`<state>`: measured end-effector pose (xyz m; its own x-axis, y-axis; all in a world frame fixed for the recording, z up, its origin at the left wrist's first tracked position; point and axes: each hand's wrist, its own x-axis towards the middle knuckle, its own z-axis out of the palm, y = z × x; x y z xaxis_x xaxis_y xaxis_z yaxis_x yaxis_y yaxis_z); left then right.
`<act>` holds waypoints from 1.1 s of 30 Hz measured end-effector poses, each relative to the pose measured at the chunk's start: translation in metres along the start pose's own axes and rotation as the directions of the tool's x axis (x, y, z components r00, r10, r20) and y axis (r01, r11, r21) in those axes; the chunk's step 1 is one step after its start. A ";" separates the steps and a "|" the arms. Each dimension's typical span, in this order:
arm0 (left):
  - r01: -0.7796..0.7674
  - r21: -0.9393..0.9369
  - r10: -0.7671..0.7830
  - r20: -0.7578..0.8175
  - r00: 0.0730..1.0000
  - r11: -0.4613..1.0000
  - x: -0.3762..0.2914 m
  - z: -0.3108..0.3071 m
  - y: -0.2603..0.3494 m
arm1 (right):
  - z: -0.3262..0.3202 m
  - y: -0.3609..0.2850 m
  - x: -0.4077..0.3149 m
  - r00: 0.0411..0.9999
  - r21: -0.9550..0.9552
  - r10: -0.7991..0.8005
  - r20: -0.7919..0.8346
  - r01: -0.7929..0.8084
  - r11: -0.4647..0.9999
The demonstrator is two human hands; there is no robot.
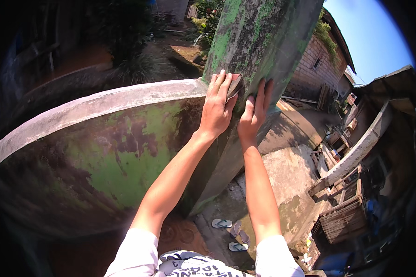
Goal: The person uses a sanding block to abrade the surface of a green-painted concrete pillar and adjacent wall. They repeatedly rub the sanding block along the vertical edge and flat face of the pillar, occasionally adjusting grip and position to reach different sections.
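Under the fingers of my left hand (215,109) is a folded piece of reddish-brown sandpaper (236,85). The hand presses it against the front face of a square concrete pillar (244,41), near where the low wall meets it. Green paint on the pillar is worn, with dark, blackened patches. My right hand (252,117) lies against the pillar's shaded right face, thumb and fingers somewhat apart, with nothing seen in it. Its fingertips are in shadow.
A low wall (124,155) with peeling green paint and a pale concrete ledge (100,98) runs left from the pillar. Flip-flops (222,223) and purple sandals (235,229) lie below on the concrete. A wooden crate (345,218) and scrap timber (329,159) stand right.
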<state>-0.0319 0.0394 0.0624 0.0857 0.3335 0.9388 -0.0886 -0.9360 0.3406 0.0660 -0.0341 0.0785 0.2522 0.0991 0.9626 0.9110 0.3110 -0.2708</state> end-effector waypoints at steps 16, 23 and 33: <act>-0.078 -0.068 0.082 0.057 0.995 0.995 0.014 -0.030 -0.007 | -0.003 0.005 -0.006 0.995 0.009 -0.102 0.000 0.102 0.995; -0.225 0.055 0.207 0.224 0.952 0.973 -0.010 -0.049 -0.009 | -0.003 0.007 -0.008 0.994 -0.011 -0.105 -0.013 0.105 0.994; -0.231 0.060 0.209 0.252 0.945 0.971 -0.002 -0.055 0.002 | -0.003 0.008 -0.008 0.993 -0.005 -0.114 -0.023 0.114 0.993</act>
<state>-0.0872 0.0433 0.0639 0.3120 0.0909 0.9457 -0.0463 -0.9928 0.1107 0.0727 -0.0354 0.0686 0.1541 0.0414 0.9872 0.9355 0.3155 -0.1593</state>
